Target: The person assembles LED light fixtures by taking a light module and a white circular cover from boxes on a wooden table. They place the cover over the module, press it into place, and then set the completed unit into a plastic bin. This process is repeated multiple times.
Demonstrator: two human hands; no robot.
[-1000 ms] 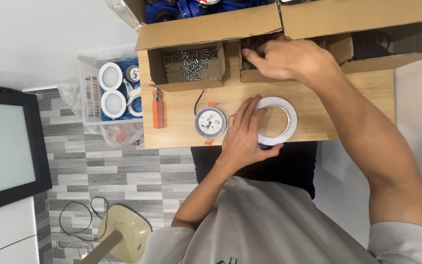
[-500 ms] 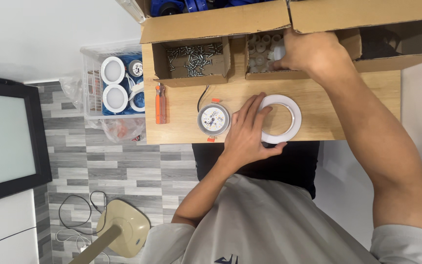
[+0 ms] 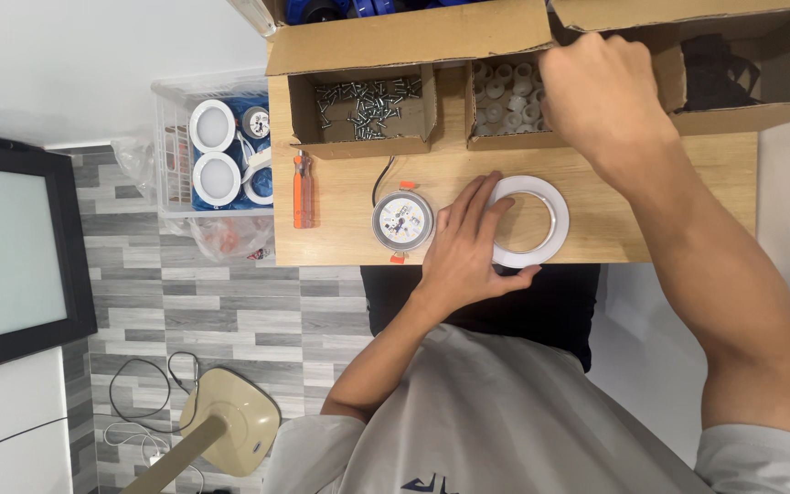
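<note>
Wooden table [image 3: 688, 197]: our left hand [image 3: 464, 247] stays spread on the white ring [image 3: 528, 221]; right hand [image 3: 601, 87], now curled, has moved to twelve o'clock over the box of white caps [image 3: 505, 101].

The left hand [image 3: 468, 247] lies palm down, fingers spread and lightly curled, thumb angled out to the side, its forearm bent in from the torso. The right hand [image 3: 601, 87] reaches far forward on an outstretched arm, knuckles up, fingers curled downward out of sight.
</note>
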